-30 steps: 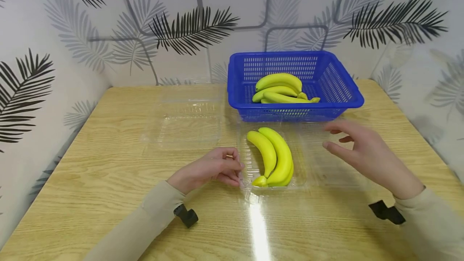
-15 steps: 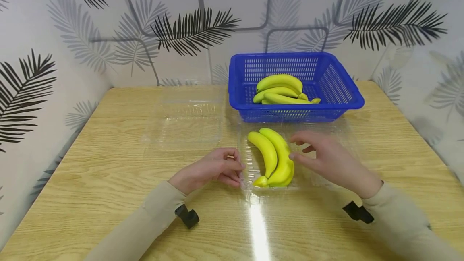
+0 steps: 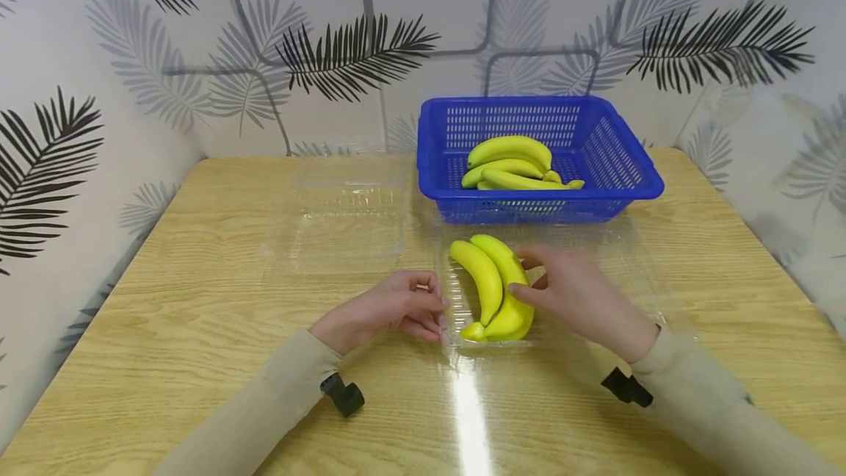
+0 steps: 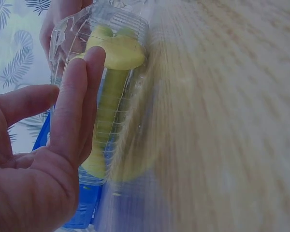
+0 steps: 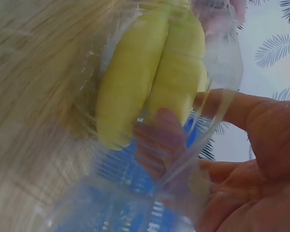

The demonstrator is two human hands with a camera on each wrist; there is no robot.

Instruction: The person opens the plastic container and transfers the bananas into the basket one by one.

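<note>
Two banana bunches [image 3: 497, 289], one basket [image 3: 634, 167]

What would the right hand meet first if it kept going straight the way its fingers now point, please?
Likely the bananas in the clear container: the right hand points left at them, apparently with the clear lid between.
</note>
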